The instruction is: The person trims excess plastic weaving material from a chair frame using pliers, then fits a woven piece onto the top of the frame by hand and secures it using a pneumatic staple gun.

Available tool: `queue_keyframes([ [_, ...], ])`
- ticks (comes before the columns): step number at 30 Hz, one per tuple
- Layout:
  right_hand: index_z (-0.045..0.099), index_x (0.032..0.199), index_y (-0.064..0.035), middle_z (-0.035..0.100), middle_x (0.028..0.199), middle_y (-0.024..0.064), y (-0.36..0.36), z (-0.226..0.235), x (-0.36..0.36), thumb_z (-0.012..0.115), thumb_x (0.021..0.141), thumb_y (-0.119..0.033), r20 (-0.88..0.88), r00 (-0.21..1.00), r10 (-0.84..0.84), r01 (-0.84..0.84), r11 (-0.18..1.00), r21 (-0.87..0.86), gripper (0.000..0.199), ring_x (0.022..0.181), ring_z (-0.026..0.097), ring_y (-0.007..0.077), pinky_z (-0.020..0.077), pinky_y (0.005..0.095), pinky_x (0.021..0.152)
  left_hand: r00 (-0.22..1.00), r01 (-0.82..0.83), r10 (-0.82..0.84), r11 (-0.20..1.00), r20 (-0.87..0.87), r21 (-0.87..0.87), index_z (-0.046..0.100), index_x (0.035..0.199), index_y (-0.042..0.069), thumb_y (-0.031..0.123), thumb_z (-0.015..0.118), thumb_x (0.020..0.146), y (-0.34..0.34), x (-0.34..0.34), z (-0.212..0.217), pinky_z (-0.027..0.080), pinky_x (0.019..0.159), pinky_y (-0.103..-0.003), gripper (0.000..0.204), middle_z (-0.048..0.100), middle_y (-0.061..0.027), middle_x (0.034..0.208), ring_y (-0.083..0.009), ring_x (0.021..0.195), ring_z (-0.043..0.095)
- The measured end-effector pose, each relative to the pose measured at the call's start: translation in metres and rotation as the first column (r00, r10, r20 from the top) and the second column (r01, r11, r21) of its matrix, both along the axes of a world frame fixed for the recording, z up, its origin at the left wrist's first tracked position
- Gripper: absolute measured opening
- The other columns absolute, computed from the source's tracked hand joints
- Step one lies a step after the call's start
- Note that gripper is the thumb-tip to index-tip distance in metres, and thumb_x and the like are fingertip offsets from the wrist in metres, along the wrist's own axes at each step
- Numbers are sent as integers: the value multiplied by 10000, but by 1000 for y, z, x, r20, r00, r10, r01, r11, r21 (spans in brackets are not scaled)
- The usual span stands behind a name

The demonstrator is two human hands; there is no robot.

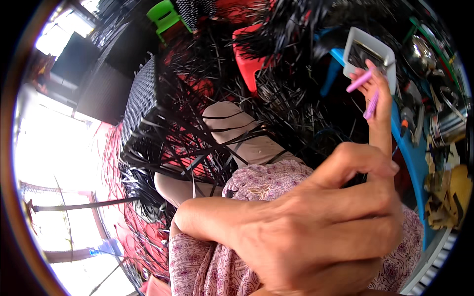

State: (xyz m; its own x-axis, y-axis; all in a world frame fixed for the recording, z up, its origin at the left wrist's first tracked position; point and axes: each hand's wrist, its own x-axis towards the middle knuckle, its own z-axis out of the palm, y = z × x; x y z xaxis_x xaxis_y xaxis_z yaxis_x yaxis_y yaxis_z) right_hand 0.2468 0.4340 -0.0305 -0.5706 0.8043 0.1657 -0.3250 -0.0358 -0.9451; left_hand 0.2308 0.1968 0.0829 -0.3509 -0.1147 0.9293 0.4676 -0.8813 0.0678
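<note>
My left hand (316,222) is large and close in the foreground, its fingers curled toward the right. Whatever may be inside its grip is hidden. Farther off at the upper right, my right hand (377,93) holds a hand tool with two pink handles (360,81); the tool's working end does not show. A grey plastic tray (351,42) lies just beyond that hand. Left of my knees stands a black woven piece (140,106), with long loose black strips (190,160) running from it across my legs.
A blue tabletop (417,172) along the right carries a shiny metal bowl (422,54), a can (447,126) and tools. Heaps of black strips (296,93) surround a red stool (249,66). A green chair (165,19) stands at the back, upper left.
</note>
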Motion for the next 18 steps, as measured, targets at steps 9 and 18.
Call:
queue_keyframes([
  [9,408,1435,31,651,1124,169,-17,-8,-6,574,937,-436,22,997,73,-73,997,20,702,1055,654,277,490,396,942,471,-843,163,371,-867,-389,603,1016,27,77,643,736,4,-131,-31,461,818,-438,288,585,-102,985,-293,872,590],
  [18,337,1465,36,625,1072,120,9,8,28,697,854,-367,24,911,-412,373,846,382,815,896,614,187,478,308,807,867,-486,323,715,-379,-502,507,1353,-72,242,480,984,-60,-161,36,419,1081,-442,485,564,-274,1327,-346,1203,590],
])
